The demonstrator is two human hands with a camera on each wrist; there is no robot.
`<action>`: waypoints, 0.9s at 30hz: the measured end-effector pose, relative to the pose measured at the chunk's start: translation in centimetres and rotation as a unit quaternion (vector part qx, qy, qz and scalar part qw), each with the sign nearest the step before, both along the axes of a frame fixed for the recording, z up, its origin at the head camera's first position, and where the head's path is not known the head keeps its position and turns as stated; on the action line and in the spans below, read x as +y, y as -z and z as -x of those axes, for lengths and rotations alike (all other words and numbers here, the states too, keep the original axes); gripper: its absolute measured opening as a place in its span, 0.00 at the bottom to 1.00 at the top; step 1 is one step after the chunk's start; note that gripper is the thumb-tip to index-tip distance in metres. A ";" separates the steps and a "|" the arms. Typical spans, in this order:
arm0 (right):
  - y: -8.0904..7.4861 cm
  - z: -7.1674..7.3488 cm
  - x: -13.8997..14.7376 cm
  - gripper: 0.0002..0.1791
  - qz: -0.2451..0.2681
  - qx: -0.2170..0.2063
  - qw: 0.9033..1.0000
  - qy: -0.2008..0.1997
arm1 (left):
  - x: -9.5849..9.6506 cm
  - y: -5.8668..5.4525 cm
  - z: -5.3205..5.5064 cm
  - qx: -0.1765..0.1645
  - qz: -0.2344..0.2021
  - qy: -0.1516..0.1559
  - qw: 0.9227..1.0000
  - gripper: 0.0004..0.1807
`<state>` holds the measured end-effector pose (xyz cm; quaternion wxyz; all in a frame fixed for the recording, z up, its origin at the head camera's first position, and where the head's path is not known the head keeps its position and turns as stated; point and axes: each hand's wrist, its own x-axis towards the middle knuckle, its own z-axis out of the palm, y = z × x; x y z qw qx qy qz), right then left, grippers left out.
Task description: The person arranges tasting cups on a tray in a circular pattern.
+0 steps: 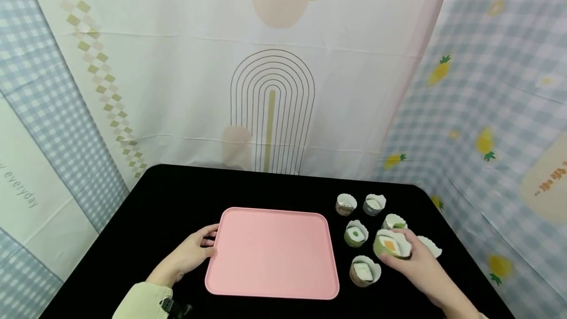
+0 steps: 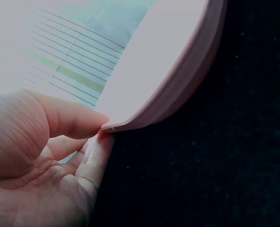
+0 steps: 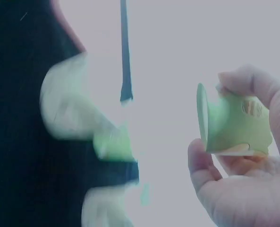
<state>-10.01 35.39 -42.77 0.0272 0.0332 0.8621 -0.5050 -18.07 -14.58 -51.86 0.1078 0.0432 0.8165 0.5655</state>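
Observation:
A pink rectangular tray (image 1: 272, 255) lies on the black table. At its left edge is my left hand (image 1: 190, 255); in the left wrist view the thumb and a finger pinch the rim of the tray (image 2: 177, 71). My right hand (image 1: 414, 255) grips a green paper baking cup (image 1: 381, 249) from its right side, above the cups around it. Inside that cup shows a white filling with an orange square. The right wrist view has the cup (image 3: 234, 124) on its side between thumb and fingers, its bottom partly hidden by the hand.
Several paper cups stand right of the tray, among them a brown-bottomed cup (image 1: 364, 272), a cup with a green dot (image 1: 356, 234) and a grey cup (image 1: 374, 205). Two cups, one being a white-rimmed cup (image 1: 430, 246), are partly hidden by my right hand. Printed curtains (image 1: 274, 87) hang behind the table.

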 end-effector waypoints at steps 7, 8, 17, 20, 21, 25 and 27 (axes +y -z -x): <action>0.0 3.0 -6.2 0.35 0.053 0.035 0.998 0.017 | 0.2 0.1 0.0 -0.004 0.005 -0.008 1.000 0.35; 0.1 3.5 -7.1 0.35 0.058 0.041 0.997 0.020 | 0.2 0.1 0.0 -0.003 0.005 -0.009 1.000 0.34; 1.7 7.1 -14.3 0.34 0.108 0.076 0.991 0.011 | 0.2 -0.1 -0.1 0.000 0.016 -0.011 1.000 0.34; 2.8 8.7 -16.0 0.32 0.077 0.101 0.992 0.020 | 0.3 -0.1 -0.1 0.002 0.015 -0.011 1.000 0.34; 3.3 9.2 -16.6 0.32 0.065 0.108 0.992 0.022 | 0.3 -0.1 -0.1 0.002 0.013 -0.012 1.000 0.34; 5.0 11.0 -18.5 0.32 0.042 0.097 0.994 0.014 | 0.4 -0.1 -0.1 -0.003 0.007 -0.016 1.000 0.34; 5.9 11.6 -19.2 0.32 0.039 0.076 0.996 0.001 | 0.4 0.0 -0.2 -0.003 0.004 -0.015 1.000 0.34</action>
